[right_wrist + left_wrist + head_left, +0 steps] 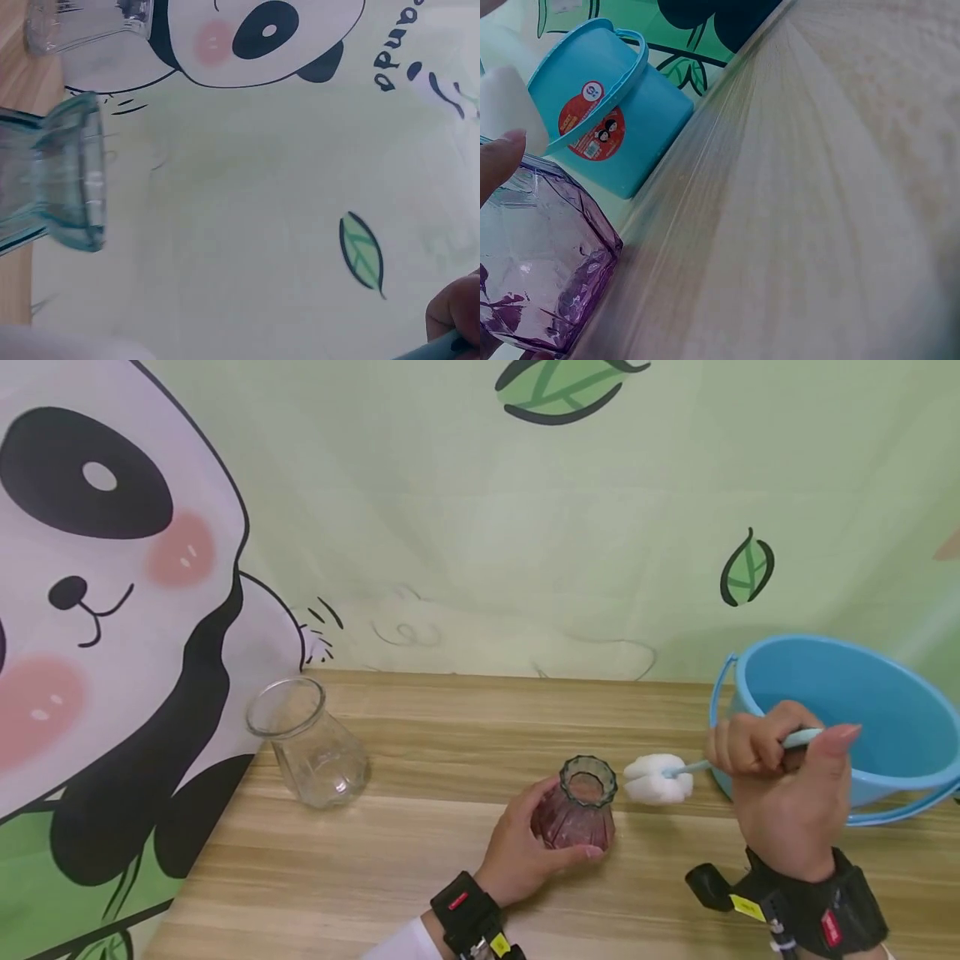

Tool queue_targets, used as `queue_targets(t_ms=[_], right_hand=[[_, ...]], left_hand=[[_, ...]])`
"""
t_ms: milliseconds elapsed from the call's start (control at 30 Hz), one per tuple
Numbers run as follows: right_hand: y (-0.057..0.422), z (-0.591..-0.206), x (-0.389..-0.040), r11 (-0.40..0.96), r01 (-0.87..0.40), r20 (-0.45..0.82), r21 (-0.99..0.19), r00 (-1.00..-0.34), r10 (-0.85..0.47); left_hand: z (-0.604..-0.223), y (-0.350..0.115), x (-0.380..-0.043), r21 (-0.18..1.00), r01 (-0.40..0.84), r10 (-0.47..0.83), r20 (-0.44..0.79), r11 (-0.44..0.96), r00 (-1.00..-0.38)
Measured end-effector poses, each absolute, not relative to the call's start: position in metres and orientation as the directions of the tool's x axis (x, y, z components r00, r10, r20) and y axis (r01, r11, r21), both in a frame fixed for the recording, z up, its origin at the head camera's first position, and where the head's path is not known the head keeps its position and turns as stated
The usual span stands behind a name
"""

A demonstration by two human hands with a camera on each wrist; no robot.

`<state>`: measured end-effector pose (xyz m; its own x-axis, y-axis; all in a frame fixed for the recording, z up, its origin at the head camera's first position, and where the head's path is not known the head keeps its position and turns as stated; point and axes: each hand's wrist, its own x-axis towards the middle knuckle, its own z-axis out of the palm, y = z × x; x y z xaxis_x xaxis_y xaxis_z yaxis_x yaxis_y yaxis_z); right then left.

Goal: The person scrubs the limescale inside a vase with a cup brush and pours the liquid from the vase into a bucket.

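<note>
A small faceted glass vase (573,825), purple below and blue-green at its scalloped rim, stands near the middle of the table. Fingers and thumb of my left hand (517,856) curl round its body. My right hand (791,802) grips the light-blue handle of a sponge bottle brush, thumb along the handle. The white sponge head (658,779) points left, just right of the vase's rim and outside it. In the left wrist view the purple glass (547,255) fills the lower left. The right wrist view shows the vase's neck (71,172) and the brush handle (435,351).
A clear glass jar (318,760) stands at the back left of the wooden table (390,860). At the right, a blue bucket (813,668) with its handle lowered stands behind my right hand. A cloth with a printed panda and leaves hangs behind the table.
</note>
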<state>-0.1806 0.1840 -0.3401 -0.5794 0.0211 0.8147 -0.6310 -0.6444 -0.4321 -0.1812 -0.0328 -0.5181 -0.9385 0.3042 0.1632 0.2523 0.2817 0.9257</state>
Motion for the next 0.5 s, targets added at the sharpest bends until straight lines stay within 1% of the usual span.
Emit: queue_targets(t_ms=[233,400,500], right_hand=[[0.177,-0.316,-0.180,-0.695,-0.599,0.803,-0.398,-0.594,0.052],[0.170,-0.305,-0.176,-0.750,-0.579,0.807,-0.320,-0.581,0.103],[0.165,-0.303,-0.173,-0.793,-0.538,0.825,-0.285,-0.559,0.083]], left_hand=[[-0.518,-0.034,-0.182,0.920,0.269,0.307,0.177,0.286,-0.935],[-0.518,-0.034,-0.182,0.919,0.281,0.316,0.189,0.278,-0.930],[-0.517,-0.034,-0.182,0.920,0.279,0.316,0.188,0.275,-0.930]])
